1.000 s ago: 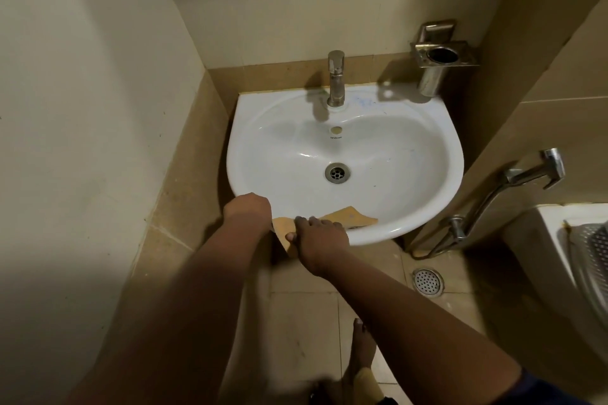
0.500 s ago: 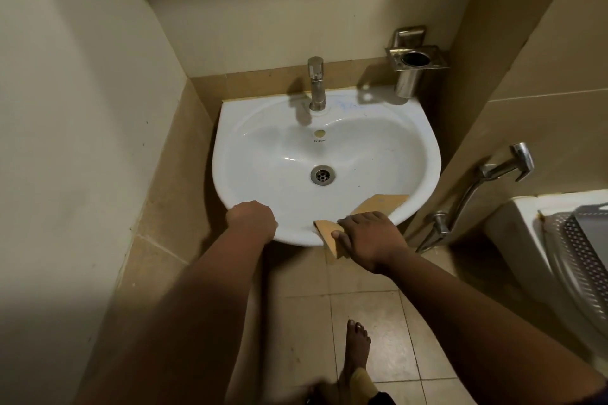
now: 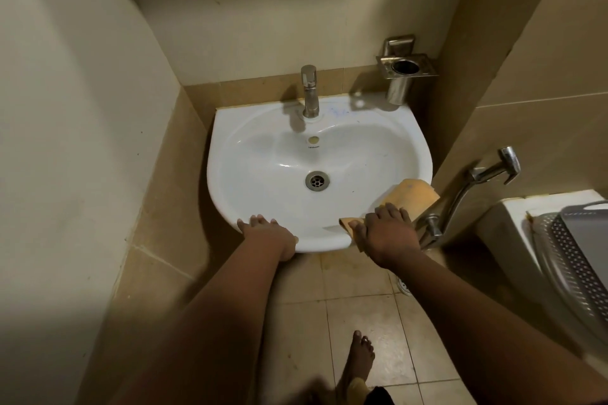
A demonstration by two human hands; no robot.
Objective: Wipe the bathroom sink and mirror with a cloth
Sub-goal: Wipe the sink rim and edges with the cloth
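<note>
A white wall-hung sink (image 3: 362, 154) fills the middle of the view, with a steel tap (image 3: 310, 90) at its back and a round drain (image 3: 317, 180) in the bowl. My right hand (image 3: 388, 233) presses an orange cloth (image 3: 411, 196) flat onto the front right rim. The cloth drapes over the rim's edge toward the right. My left hand (image 3: 268, 233) rests on the front left rim, fingers spread over the edge. No mirror shows in the view.
A steel tumbler holder (image 3: 403, 71) hangs on the wall behind the sink's right corner. A hand-spray hose and valve (image 3: 473, 184) stick out right of the sink. A toilet cistern (image 3: 513, 227) with a grey perforated basket (image 3: 579, 256) stands at right. My bare foot (image 3: 358, 358) is on the tiled floor.
My right hand has slid the cloth along the front rim from the middle to the right side. The left hand has stayed on the front left rim.
</note>
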